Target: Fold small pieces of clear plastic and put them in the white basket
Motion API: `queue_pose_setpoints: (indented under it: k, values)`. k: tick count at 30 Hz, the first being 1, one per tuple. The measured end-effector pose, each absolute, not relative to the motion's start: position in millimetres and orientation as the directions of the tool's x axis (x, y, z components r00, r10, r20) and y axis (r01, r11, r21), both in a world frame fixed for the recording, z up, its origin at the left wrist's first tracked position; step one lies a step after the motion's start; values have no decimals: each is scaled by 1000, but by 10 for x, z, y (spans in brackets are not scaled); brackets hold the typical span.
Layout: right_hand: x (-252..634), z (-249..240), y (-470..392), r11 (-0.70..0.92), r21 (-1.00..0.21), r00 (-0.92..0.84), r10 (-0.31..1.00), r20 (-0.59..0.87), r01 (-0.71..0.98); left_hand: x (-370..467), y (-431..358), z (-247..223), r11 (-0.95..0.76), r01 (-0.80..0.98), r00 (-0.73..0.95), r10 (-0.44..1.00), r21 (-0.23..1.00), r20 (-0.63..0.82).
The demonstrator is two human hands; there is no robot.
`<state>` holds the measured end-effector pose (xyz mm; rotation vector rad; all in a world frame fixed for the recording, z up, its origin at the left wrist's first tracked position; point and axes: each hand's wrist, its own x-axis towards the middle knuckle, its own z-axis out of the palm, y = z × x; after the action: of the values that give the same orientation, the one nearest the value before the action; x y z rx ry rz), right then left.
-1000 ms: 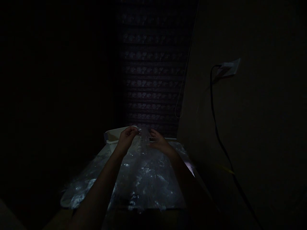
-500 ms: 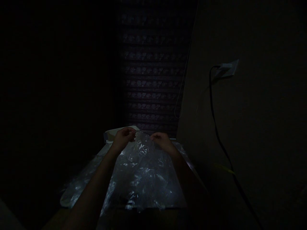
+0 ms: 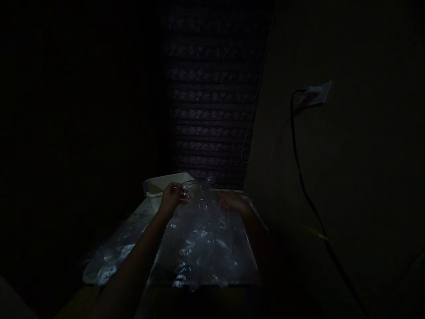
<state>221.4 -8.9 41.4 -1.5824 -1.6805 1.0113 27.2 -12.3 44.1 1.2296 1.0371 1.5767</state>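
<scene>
In dim light, a clear, crinkled plastic film or bag (image 3: 201, 199) stands up between my two hands above the table. My left hand (image 3: 173, 197) is closed on the plastic's left edge, in front of a white bin. To the right of the plastic, my right hand (image 3: 232, 201) is blurred; its fingers are smeared, and whether they touch the plastic cannot be made out. More shiny clear plastic (image 3: 199, 252) lies spread over the table below the hands.
The white bin (image 3: 154, 188) stands at the table's back left. Behind hangs a patterned blind (image 3: 206, 115) with a looped cord. On the right wall, a black cable (image 3: 300, 177) runs down from an outlet (image 3: 315, 94), with a yellow tie on it.
My right hand has moved right and slightly down, away from the plastic's top edge. My left hand is slightly lower. The plastic's top has crumpled upward, and more of the bin shows.
</scene>
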Motion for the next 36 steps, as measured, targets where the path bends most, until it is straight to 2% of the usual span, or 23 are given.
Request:
queue_pose_setpoints:
  k: [1, 3, 6, 8, 10, 12, 14, 16, 18, 20, 22, 24, 26, 28, 31, 32, 34, 36]
  values:
    - [2222, 350, -78, -81, -863, -218, 952, -215, 498, 280, -111, 384, -236, -159, -143, 966, 959, 214]
    - [2215, 272, -76, -164, -860, -291, 897, -334, 482, 302, -100, 302, -142, -207, -127, 985, 968, 118]
    - [2158, 257, -94, -176, -876, -384, 847, -367, 449, 336, -98, 252, -78, -266, -112, 992, 961, 50]
    - [2112, 271, -102, -106, -882, -461, 821, -338, 459, 356, -92, 249, -73, -326, -116, 993, 942, 36]
    - [2076, 277, -110, 47, -870, -506, 829, -240, 490, 371, -84, 263, -66, -412, -109, 994, 909, 22]
    - [2054, 269, -126, 258, -831, -546, 835, -66, 493, 379, -78, 295, -45, -497, -107, 994, 867, -10]
    - [2035, 249, -152, 450, -748, -562, 818, 125, 488, 387, -82, 344, -1, -569, -105, 992, 822, -71]
    - [2003, 222, -174, 555, -647, -532, 805, 262, 523, 400, -97, 404, 62, -636, -80, 986, 769, -145]
    - [1952, 205, -176, 579, -584, -457, 813, 361, 569, 425, -125, 462, 127, -690, -27, 979, 713, -200]
    - [1896, 215, -151, 590, -588, -361, 806, 470, 553, 457, -160, 514, 157, -729, 17, 977, 666, -212]
    - [1856, 260, -116, 573, -673, -227, 814, 535, 467, 479, -194, 557, 157, -748, 42, 981, 645, -191]
    - [1850, 334, -92, 498, -810, -77, 862, 500, 312, 474, -220, 593, 140, -734, 50, 987, 664, -153]
    - [1882, 424, -93, 410, -902, -7, 911, 413, 133, 436, -231, 622, 47, -675, -1, 998, 737, -66]
    - [1941, 517, -117, 368, -929, -25, 930, 368, 22, 377, -228, 640, -143, -541, -119, 989, 829, 93]
    - [2038, 646, -179, 380, -925, -44, 925, 379, 17, 296, -212, 650, -403, -142, -200, 906, 904, 373]
    - [2064, 682, -202, 375, -927, -48, 926, 374, 18, 279, -208, 652, -466, 23, -163, 871, 884, 464]
    - [2099, 742, -246, 355, -935, -69, 933, 354, 11, 263, -209, 665, -574, 307, -41, 789, 759, 614]
    - [2116, 783, -277, 326, -945, -116, 939, 323, 3, 268, -228, 698, -632, 453, 65, 727, 629, 683]
